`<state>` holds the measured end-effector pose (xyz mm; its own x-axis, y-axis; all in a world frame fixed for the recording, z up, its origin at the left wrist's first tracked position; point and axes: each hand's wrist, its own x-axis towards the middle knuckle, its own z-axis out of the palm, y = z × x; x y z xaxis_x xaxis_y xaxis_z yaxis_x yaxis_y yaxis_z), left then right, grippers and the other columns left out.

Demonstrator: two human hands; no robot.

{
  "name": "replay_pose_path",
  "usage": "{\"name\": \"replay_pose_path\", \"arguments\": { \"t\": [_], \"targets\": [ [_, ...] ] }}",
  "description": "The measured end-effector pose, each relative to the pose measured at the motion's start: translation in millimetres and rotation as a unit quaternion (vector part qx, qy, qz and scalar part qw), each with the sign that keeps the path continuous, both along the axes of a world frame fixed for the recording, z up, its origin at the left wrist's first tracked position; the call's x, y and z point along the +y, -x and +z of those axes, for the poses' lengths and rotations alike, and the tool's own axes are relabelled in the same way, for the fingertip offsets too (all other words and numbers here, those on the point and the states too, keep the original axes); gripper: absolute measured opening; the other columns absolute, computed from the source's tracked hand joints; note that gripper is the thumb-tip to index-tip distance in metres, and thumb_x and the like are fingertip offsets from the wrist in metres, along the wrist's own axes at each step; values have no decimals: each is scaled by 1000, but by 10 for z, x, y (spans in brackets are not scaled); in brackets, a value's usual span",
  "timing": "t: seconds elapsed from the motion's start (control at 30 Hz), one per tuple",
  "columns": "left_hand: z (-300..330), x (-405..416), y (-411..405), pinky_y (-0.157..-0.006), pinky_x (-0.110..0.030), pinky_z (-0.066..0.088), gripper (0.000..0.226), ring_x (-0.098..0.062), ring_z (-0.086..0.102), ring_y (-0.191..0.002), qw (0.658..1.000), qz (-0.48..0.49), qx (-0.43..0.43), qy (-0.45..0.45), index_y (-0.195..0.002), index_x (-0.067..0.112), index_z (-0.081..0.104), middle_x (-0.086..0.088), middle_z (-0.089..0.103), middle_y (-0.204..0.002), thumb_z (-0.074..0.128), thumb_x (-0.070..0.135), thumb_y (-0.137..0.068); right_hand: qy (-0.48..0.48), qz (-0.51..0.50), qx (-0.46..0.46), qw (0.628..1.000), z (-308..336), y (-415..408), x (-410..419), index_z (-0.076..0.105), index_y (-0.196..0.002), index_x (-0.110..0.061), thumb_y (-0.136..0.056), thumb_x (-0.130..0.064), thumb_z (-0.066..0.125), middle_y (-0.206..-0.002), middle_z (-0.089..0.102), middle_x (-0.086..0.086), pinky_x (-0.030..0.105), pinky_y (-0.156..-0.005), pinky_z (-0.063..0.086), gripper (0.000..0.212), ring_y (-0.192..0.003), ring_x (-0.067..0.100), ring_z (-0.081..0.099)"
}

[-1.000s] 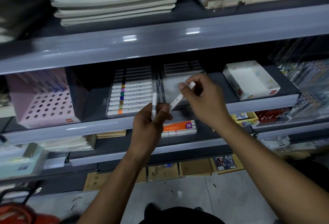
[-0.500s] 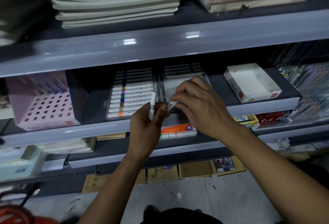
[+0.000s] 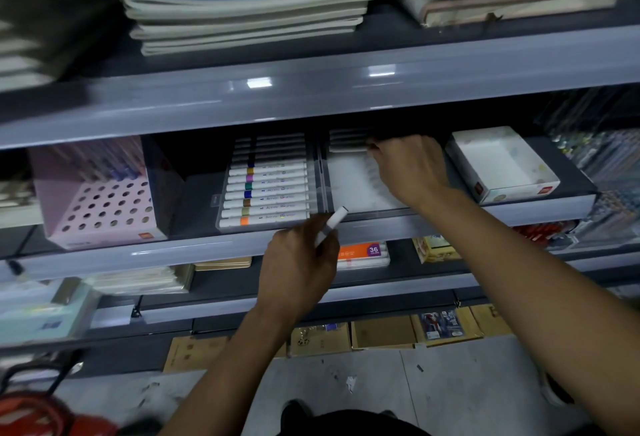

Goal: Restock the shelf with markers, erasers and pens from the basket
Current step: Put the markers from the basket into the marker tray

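Deep in the right-hand clear plastic tray [image 3: 349, 189] on the grey metal shelf [image 3: 381, 224], the right hand [image 3: 412, 167] now reaches toward twelve o'clock, fingertips at the rear row of markers [image 3: 348, 144]; its grip cannot be told. Half a second ago it was at the tray's front. At six o'clock, the left hand [image 3: 298, 269] still pinches one white marker [image 3: 332, 224], tilted toward one o'clock.
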<state>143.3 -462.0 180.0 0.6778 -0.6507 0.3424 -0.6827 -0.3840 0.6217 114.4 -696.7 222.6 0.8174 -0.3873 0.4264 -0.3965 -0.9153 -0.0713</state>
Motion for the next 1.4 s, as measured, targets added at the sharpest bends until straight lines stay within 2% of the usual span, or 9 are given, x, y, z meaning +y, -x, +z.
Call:
{"name": "replay_pose_path", "arguments": {
  "t": [0.1, 0.23, 0.43, 0.6, 1.0, 1.07, 1.17, 1.3, 1.4],
  "targets": [
    [-8, 13, 1, -49, -17, 38, 17, -3, 54, -51, 1000, -3, -6, -3, -115, 17, 72, 11, 58, -69, 64, 20, -100, 0, -7, 33, 999, -25, -86, -12, 74, -114, -16, -103, -15, 57, -97, 74, 11, 31, -59, 45, 21, -83, 32, 69],
    [-10, 35, 4, -49, -26, 47, 27, -12, 59, -54, 1000, 0, 2, 4, -121, 19, 71, 4, 65, -70, 58, 26, -99, -20, -1, 71, 997, -75, -92, -17, 72, -95, -16, -99, -8, 57, -90, 74, 5, 33, -64, 55, 17, -81, 27, 70],
    [-27, 28, 4, -50, -18, 44, 26, -8, 58, -53, 1000, -5, 4, 5, -120, 17, 70, 10, 58, -69, 59, 25, -98, 57, -46, 113, 991, -24, -71, 90, 69, -67, -11, -74, 7, 70, -61, 65, 11, 29, -52, 34, 20, -55, 32, 63],
    [-42, 30, -9, -51, -15, 43, 25, -5, 59, -54, 1000, -3, 7, -1, -123, 18, 70, 10, 60, -71, 64, 21, -100, 72, -55, 143, 986, -29, -86, 64, 78, -95, -20, -86, -6, 58, -81, 73, 6, 30, -57, 37, 26, -74, 30, 69],
    [-5, 32, 25, -49, -12, 36, 19, -8, 55, -51, 998, -4, 62, 9, -118, 15, 69, 14, 55, -65, 59, 24, -105, 31, -82, 92, 992, -91, -104, 29, 80, -90, -18, -91, -16, 58, -82, 74, 10, 28, -61, 35, 21, -80, 36, 70],
    [30, 22, 35, -48, -19, 33, 23, -9, 43, -50, 972, -37, 216, 86, -109, 8, 63, 10, 48, -62, 49, 26, -107, 9, -68, 41, 997, -102, -83, 12, 77, -81, -11, -93, -19, 58, -76, 71, 15, 30, -59, 36, 24, -74, 39, 69],
    [148, 42, 59, -45, -22, 29, 11, -12, 31, -50, 871, -76, 437, 209, -104, 6, 47, -7, 38, -66, 43, 15, -107, -34, -41, -48, 997, -117, -26, -3, 73, -75, -6, -94, -22, 57, -69, 68, 18, 32, -55, 40, 29, -64, 41, 66],
    [214, 59, 12, -40, -21, 27, 19, -15, 30, -44, 803, -114, 527, 252, -106, 10, 46, -9, 45, -66, 49, 22, -92, -164, 99, -133, 972, -94, 115, 215, 79, -103, -12, -94, -15, 66, -92, 75, 7, 35, -70, 57, 17, -81, 24, 70],
    [189, 56, -28, -43, -24, 33, 14, -18, 39, -47, 803, -130, 524, 252, -106, 7, 52, -13, 62, -78, 50, 19, -99, -285, 211, -120, 927, -86, 255, 460, 74, -114, -18, -97, -17, 63, -98, 73, -4, 41, -78, 59, 20, -87, 14, 69]
  ]
}}
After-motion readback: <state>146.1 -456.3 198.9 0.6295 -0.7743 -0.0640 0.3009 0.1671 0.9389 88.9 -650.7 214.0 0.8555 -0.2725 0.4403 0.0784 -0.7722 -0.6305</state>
